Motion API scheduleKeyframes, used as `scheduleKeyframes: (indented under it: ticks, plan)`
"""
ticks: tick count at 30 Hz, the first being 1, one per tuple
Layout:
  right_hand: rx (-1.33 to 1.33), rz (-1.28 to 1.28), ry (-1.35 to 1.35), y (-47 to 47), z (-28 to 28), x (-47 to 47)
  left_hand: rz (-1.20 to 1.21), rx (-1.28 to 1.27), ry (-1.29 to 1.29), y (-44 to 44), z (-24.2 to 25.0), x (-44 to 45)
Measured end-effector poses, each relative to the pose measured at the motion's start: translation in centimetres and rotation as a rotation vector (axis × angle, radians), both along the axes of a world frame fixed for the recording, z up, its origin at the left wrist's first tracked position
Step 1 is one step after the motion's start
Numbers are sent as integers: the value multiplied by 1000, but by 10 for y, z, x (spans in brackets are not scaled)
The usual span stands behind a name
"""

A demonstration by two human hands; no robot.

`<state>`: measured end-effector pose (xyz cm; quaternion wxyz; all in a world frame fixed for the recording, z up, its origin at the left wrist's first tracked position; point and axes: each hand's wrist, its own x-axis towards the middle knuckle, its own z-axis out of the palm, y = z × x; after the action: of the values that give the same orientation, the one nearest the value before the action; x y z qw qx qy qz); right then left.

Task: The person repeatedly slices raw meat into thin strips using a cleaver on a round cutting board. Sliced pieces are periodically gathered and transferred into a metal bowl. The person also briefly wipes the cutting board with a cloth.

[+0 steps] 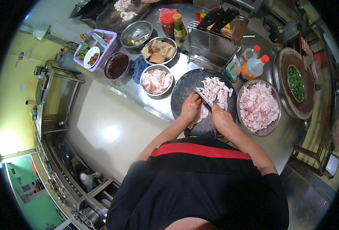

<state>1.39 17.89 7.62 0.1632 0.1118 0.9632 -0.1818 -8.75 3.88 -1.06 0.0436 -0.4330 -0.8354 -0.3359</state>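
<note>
My right hand [222, 118] grips a cleaver-like knife; its handle is hidden in the fist. The blade [203, 96] slants up and left across a round dark chopping board [182, 86]. Curled at the blade's left side, my left hand [191, 107] holds down a pale slab of raw meat [202, 113], partly covered by the hand. Beyond the knife lies a heap of cut raw meat strips [215, 90]. Right of the board, a large metal bowl [278, 120] is full of similar cut pieces [258, 106].
Left of the board stand a bowl of raw meat [156, 82], a bowl of larger pale chunks [161, 50], and a bowl of dark sauce [117, 65]. Behind it are a knife rack [206, 49] and plastic bottles [252, 67]. Chopped greens [296, 83] sit far right. A purple basket [112, 47] holds vegetables.
</note>
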Motion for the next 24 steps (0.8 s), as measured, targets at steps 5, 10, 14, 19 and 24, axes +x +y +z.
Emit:
scheduleKeyframes:
  ticks: [5, 10, 14, 19, 24]
  plan:
    - [-117, -23, 168, 6, -13, -36, -4, -35, 10, 1, 8, 1]
    - [-107, -55, 68, 21, -14, -18, -4, -26, 24, -1, 10, 2]
    - [-117, -26, 39, 9, -13, -1, 33, -27, 13, 0, 7, 3]
    - [-199, -22, 226, 3, -25, -40, -12, -130, -16, -1, 6, 2]
    - [-207, -244, 234, 30, -26, -33, -78, -10, 25, -9, 8, -7]
